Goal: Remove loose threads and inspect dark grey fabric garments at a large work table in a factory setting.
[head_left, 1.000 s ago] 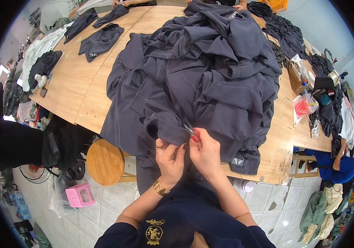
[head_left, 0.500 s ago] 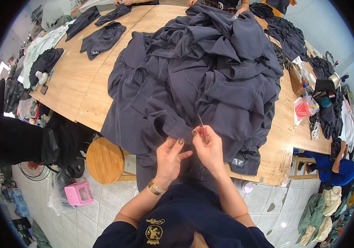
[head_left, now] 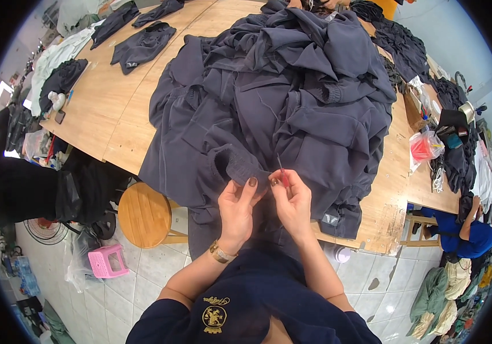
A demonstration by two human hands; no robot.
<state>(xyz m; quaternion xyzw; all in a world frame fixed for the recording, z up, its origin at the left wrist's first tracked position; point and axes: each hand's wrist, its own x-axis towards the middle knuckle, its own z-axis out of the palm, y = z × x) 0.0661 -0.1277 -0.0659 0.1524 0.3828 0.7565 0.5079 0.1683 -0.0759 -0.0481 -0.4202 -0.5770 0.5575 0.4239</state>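
A large heap of dark grey garments (head_left: 309,137) lies before me, its near edge hanging over the table toward my lap. My left hand (head_left: 236,213) is closed, thumb and fingers pinching the edge of a gathered, ribbed cuff (head_left: 242,166) whose opening faces up and left. Close to its right, my right hand (head_left: 293,209) is closed around small red-handled thread snips (head_left: 284,176). Their thin blade points up and away from me, just right of the cuff. The fingertips of both hands almost meet. Whether the blades are apart cannot be made out.
The heap rests on a wooden table (head_left: 134,109). More dark garment pieces (head_left: 142,47) lie at far left. A round wooden stool (head_left: 144,215) and a pink plastic stool (head_left: 108,261) stand left of me. At right are a red plastic bag (head_left: 425,147) and a person in blue (head_left: 469,234).
My left hand has closed from spread fingers onto the cuff edge. My right hand has shifted slightly, and the snips point more upright beside the cuff.
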